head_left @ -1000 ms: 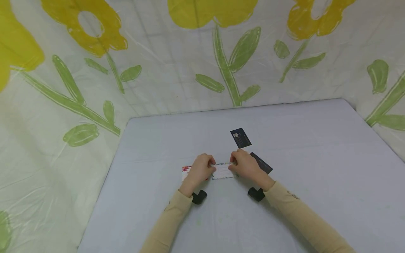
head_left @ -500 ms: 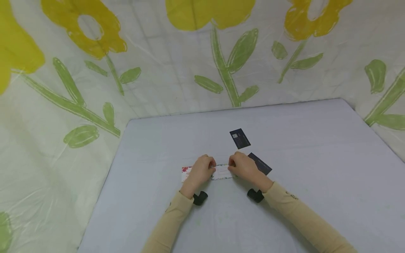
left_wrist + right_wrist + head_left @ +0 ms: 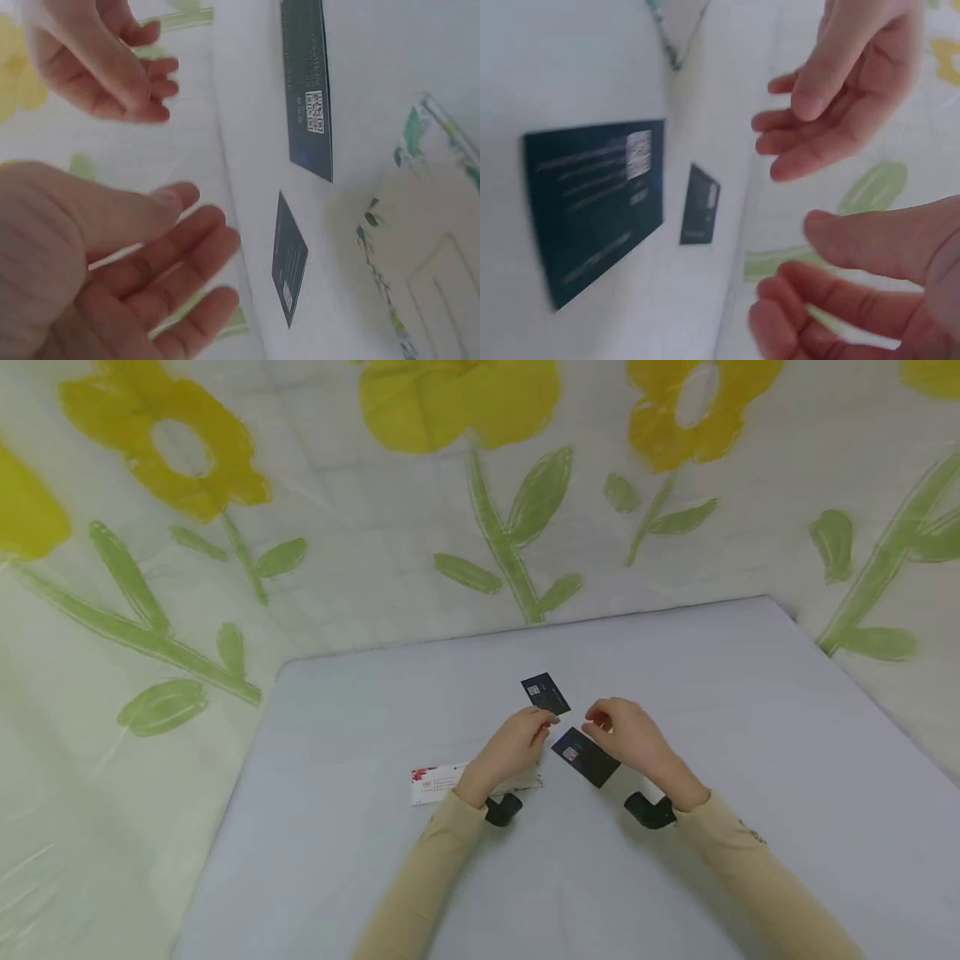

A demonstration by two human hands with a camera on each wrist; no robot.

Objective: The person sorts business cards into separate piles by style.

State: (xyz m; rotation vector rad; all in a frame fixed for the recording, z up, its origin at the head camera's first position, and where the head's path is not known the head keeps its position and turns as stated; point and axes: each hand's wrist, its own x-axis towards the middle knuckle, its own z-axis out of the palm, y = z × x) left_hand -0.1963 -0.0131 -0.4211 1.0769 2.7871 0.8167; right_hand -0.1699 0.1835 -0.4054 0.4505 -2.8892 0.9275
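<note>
My left hand (image 3: 513, 745) holds nothing, its fingers loosely bent above the table near the far dark card (image 3: 546, 693). My right hand (image 3: 630, 737) is likewise without anything in it, fingertips close over the upper right edge of the nearer dark card (image 3: 585, 757). That card shows a QR code (image 3: 638, 154) in the right wrist view. Beneath the left wrist lies a white card with a leafy border (image 3: 442, 247), partly covered by the hand in the head view. To its left is a white card with red flowers (image 3: 435, 783).
A pale cloth covers the table (image 3: 360, 877). Behind it hangs a white curtain (image 3: 360, 585) printed with yellow flowers. Black wrist cameras, such as the left one (image 3: 504, 810), hang beneath both wrists.
Both hands have let go of the leafy-bordered card and moved right and up toward the dark cards. More of the nearer dark card shows now. The head view has shifted slightly.
</note>
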